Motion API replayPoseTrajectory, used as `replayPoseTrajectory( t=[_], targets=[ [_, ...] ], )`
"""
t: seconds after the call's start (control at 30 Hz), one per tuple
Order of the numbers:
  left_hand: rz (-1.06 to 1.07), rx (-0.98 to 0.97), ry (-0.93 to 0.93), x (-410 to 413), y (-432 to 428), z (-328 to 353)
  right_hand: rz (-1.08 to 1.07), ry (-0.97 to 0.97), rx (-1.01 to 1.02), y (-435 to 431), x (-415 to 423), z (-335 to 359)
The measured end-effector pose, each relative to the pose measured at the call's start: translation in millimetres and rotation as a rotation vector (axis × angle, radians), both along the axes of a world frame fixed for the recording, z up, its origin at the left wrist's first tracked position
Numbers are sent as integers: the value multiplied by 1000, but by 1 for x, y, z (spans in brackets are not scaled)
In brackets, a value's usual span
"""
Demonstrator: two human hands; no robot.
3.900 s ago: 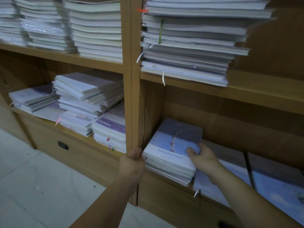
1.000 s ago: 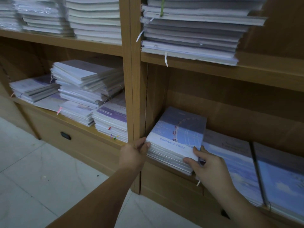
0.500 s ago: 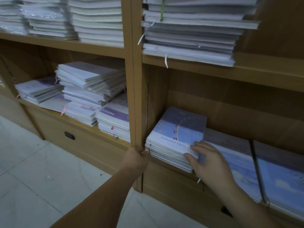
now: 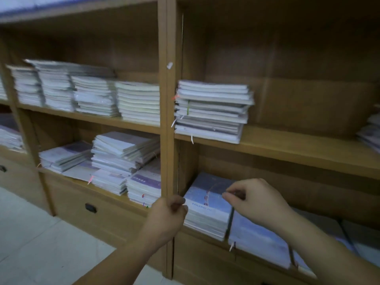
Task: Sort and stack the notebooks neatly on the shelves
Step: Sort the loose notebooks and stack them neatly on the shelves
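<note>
Notebook stack (image 4: 207,212), blue-white cover on top w/ unreadable lettering: sits at left end of lower right-hand shelf bay, tight beside wooden upright (image 4: 169,140). Left hand (image 4: 166,214): fingers curled into loose fist, thumb against forefinger, nothing seen in it; at near left corner of stack, in front of upright; contact w/ corner too blurred to tell. Right hand (image 4: 259,200): fingers curled, thumb & forefinger tips pressed together, nothing visible between them; held over top cover, right half; forearm crosses flat blue notebooks (image 4: 257,237) lying just right of stack, lower than it. White ribbon marker (image 4: 232,246) hangs over shelf edge at near right foot of stack. Shelf above, same bay: uneven pile (image 4: 211,112) w/ orange, green & white markers sticking out on left side. Left bay, lower shelf: several untidy piles (image 4: 123,149), some skewed, one leaning over another. Left bay, shelf above: row of four white piles (image 4: 92,93), side by side. Below left bay: drawer front w/ dark handle (image 4: 90,208). Near left: pale tiled floor (image 4: 41,243).
</note>
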State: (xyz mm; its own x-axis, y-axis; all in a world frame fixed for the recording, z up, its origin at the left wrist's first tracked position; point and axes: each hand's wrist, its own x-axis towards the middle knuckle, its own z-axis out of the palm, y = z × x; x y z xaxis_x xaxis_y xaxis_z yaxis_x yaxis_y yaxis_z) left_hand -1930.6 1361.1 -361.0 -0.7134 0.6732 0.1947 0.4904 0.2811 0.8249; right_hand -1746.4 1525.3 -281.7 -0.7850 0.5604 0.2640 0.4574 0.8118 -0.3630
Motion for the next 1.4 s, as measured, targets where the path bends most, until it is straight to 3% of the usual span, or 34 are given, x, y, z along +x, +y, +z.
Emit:
replayPoseTrajectory(
  t=[0.27,0.47,0.77,0.87,1.0,1.23,1.4],
  targets=[
    [-97,236,232,14,-1,166,2,318,41,-2,13,130],
    [85,367,263,-20,23,230,-111,507,64,28,-7,171],
    [63,332,-76,-57,69,273,-260,379,-325,61,-54,208],
    [109,334,-167,-60,73,282,-201,356,-297,71,-62,206],
    [121,361,-356,-58,79,296,-223,480,-329,74,-66,205],
    [-113,373,-534,-23,65,299,-252,631,-379,74,-30,212],
    [-199,258,-675,-15,62,279,-230,552,-468,64,-2,213]
  ],
)
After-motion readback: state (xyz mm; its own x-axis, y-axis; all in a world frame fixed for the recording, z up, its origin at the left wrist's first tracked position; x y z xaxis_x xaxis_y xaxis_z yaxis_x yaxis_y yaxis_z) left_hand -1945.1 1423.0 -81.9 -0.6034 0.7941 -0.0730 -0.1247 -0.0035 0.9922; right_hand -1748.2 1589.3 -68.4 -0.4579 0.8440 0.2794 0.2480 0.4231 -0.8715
